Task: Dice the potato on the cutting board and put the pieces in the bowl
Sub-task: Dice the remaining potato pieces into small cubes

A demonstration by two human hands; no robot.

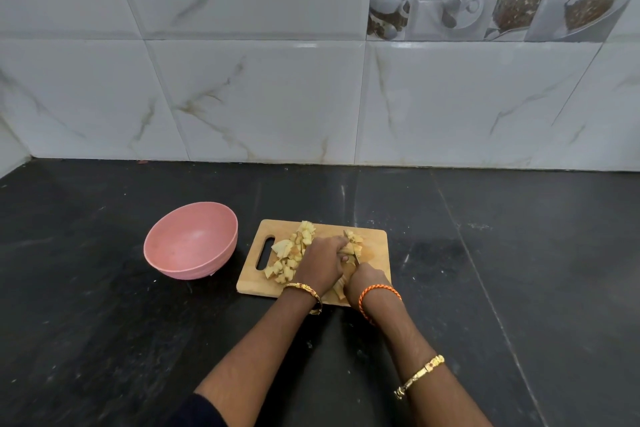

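Observation:
A wooden cutting board [375,243] lies on the black counter. Several pale yellow potato pieces [289,255] are heaped on its left half. My left hand [320,262] curls over an uncut potato chunk [351,248] in the board's middle and holds it down. My right hand [367,279] grips a knife handle; the thin blade [354,250] runs away from me through the potato just right of my left fingers. More cut pieces [355,236] lie at the far side of the blade. A pink bowl [162,246] stands left of the board with nothing in it.
The black stone counter [485,288] runs back to a tiled wall [277,97], which meets a side wall at the far left. The bowl sits a short gap from the board's handle slot [265,251].

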